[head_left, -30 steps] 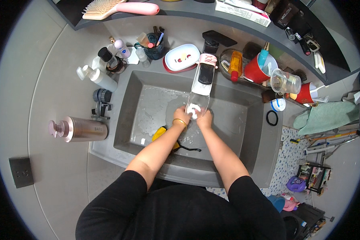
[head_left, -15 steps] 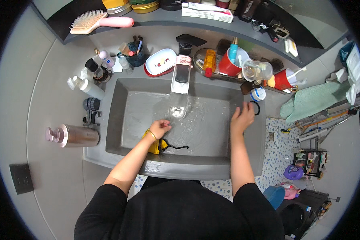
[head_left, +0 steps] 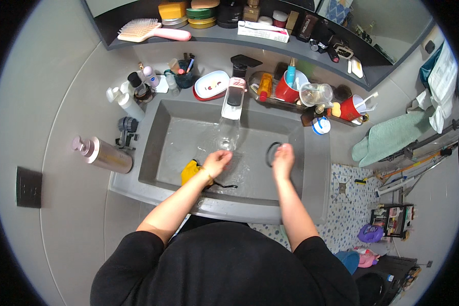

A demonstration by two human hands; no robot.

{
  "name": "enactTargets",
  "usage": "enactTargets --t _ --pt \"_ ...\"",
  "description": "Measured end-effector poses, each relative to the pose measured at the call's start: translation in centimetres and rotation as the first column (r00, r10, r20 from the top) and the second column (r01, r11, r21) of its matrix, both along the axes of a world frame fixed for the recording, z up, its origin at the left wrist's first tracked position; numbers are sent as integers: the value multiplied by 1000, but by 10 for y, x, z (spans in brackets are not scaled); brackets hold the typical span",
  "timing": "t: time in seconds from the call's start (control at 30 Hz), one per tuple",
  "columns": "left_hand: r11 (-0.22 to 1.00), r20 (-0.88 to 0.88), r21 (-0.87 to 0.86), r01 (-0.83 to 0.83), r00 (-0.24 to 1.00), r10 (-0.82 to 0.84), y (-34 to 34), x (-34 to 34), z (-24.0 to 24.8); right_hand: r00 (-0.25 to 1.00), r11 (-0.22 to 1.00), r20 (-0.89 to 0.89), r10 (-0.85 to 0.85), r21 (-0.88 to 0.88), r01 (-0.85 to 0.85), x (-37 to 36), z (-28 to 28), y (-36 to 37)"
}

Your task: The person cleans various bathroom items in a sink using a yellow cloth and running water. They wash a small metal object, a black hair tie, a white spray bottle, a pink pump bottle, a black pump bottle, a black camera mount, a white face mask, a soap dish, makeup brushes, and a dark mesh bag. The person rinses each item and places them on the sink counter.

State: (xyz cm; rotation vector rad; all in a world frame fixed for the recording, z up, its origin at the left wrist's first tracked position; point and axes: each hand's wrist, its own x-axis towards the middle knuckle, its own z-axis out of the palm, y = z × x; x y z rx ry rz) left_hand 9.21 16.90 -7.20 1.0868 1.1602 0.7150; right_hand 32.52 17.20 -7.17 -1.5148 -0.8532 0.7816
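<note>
Thin black ring-shaped band (head_left: 269, 153), perhaps a hair tie or bangle, hangs from the fingers of my right hand (head_left: 283, 159), closed on it over the right part of the grey sink (head_left: 311, 173). My left hand (head_left: 218, 162) is empty and loosely open, fingers slightly bent, just below the running water (head_left: 228, 135) of the white and black faucet (head_left: 233, 99). A yellow cloth-like item (head_left: 189, 172) with a black cord lies in the sink beside my left wrist, partly hidden by it. A thin yellowish bracelet circles that wrist.
Behind the sink stand a soap dish (head_left: 212, 84), red cups (head_left: 286, 92) and a white jar with a blue label (head_left: 321, 125). A pinkish pump bottle (head_left: 106, 155) is at the left. Above runs a shelf (head_left: 214, 33) with a pink-handled hairbrush (head_left: 155, 33).
My right hand has picked up the black ring from the right rim and brought it leftward over the basin. My left hand has shifted slightly right, showing more of the yellow item.
</note>
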Motion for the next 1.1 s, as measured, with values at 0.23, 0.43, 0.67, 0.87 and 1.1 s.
enactTargets --t 0.23,0.43,0.67,0.87,1.1 --pt "973 184 118 -199 967 176 1 25 28 795 899 -521 311 -108 -423 -101 33 -10" --pt "739 411 -453 -499 619 669 15 -25 53 398 552 -698 595 -6 -834 -128 76 -2" --pt "989 319 -65 -133 936 147 12 -87 67 313 671 -756 575 218 -708 -154 57 8" --pt "979 486 -77 -187 851 200 -4 -108 84 195 663 -838 509 237 -710 -153 67 14" --pt "667 -144 736 -119 934 326 0 -82 96 222 668 -855 468 178 -723 -149 66 13"
